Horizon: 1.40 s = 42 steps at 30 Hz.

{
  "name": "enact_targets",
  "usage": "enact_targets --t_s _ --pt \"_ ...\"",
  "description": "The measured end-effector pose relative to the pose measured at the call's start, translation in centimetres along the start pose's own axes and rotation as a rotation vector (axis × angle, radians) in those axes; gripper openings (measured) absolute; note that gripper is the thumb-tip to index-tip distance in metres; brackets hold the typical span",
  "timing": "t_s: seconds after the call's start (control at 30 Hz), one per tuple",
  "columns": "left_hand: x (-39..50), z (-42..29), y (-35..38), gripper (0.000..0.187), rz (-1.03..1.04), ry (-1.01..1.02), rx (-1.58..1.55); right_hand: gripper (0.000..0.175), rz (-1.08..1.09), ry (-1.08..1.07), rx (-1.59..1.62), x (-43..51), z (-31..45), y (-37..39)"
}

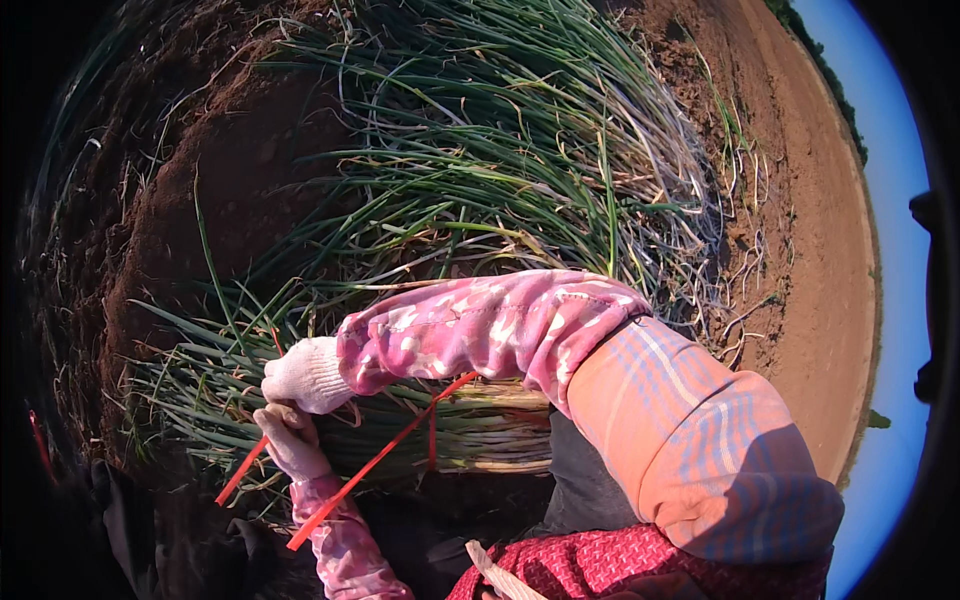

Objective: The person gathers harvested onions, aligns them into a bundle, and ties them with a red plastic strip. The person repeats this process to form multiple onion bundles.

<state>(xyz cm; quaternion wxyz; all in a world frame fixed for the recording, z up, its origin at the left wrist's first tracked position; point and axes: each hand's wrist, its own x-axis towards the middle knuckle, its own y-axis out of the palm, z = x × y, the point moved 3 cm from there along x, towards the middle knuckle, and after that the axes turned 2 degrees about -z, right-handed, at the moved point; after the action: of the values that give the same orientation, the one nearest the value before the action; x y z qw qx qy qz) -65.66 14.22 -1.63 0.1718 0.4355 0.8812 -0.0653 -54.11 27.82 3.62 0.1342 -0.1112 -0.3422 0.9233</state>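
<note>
A bundle of green onions point(487, 439) lies crosswise before me, its leafy tops to the left and pale stems to the right. A red plastic strip point(433, 439) wraps its middle, and a longer red strip point(375, 469) slants across it over my left forearm. My left hand point(289, 442), in a pale, soiled glove, pinches another red strip point(241, 471), whose end hangs down left. Touching it from above, my right hand point(304, 376), in a white knitted glove, is curled over the leaves. Its fingertips are hidden, so I cannot tell what it grips. A bit of red shows just above it.
A large heap of loose green onions point(510, 135) lies beyond my right arm, roots to the right. Bare brown soil point(802, 225) stretches along the right side. Dark cloth point(247, 547) lies at the lower left. A pale flat strip point(502, 574) sits near my torso.
</note>
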Motion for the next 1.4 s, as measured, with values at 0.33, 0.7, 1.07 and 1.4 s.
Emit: enact_targets --t_s 0.33,0.7,1.07,1.4 --pt "0.3 -2.8 -2.2 0.053 -0.065 -0.322 -0.307 0.035 0.037 -0.017 0.233 -3.6 -0.8 1.4" --pt "-3.2 -5.0 -1.6 0.011 -0.027 0.901 1.090 0.024 -0.216 -0.320 -0.058 1.4 3.1 -1.0" --pt "-4.6 -3.9 -2.3 0.027 0.115 0.904 0.718 0.054 0.156 -0.047 0.602 2.9 0.0 3.4" --pt "-4.7 -5.0 -6.2 0.041 -0.003 0.320 0.502 0.040 0.300 -0.080 0.078 0.9 0.9 -2.2"
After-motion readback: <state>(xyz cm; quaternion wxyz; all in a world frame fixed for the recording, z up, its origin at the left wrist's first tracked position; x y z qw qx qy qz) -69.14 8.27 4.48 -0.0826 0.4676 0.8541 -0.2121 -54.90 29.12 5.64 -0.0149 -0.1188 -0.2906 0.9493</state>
